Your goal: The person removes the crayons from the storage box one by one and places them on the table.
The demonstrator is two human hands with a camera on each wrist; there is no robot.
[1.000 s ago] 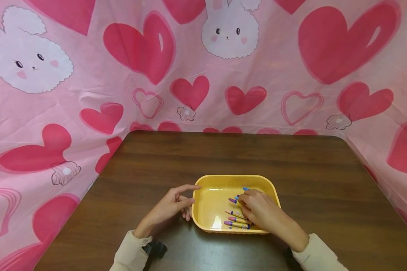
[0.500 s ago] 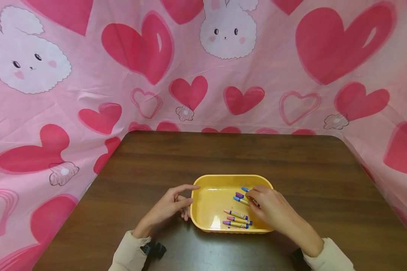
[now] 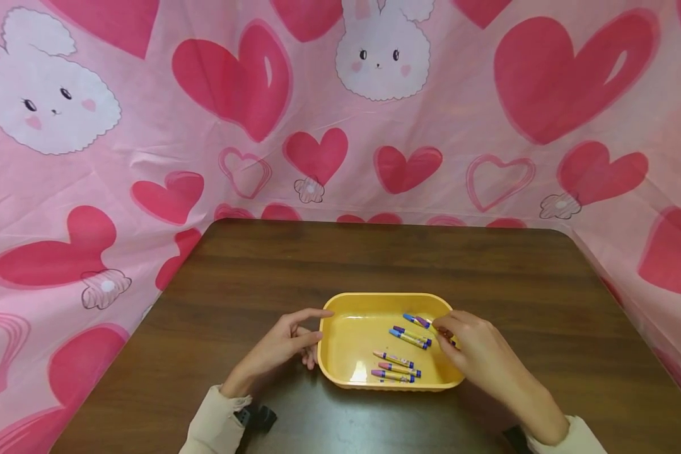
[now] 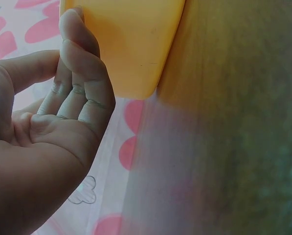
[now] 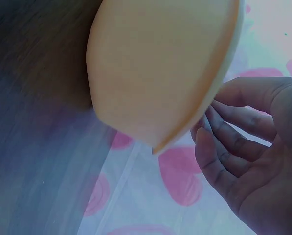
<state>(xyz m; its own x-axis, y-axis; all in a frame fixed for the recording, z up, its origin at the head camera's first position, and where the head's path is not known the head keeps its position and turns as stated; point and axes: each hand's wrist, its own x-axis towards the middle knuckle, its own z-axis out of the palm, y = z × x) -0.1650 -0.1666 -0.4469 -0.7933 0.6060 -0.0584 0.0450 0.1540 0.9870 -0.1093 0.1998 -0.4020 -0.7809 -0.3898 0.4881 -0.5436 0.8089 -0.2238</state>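
Right hand [image 3: 477, 353] has drawn back to the yellow tray's [image 3: 340, 372] right rim, fingers pinching a purple-tipped crayon [image 3: 425, 323], tip toward bench's far-left. Left hand [image 3: 284, 343], fingers relaxed, touches left rim.

Looks like a staged recording booth: pink sheet [image 3: 147, 157] (hearts and bunnies) draped round the back and side edges of a brown desk [image 3: 374, 258].

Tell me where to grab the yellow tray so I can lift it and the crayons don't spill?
Probably best by the two short ends of the tray, one hand on each side, fingers under the rim. Its rim flares outward, giving a lip to hook. The left hand is already at the left end, and the crayons lie loose inside, so keep it level.
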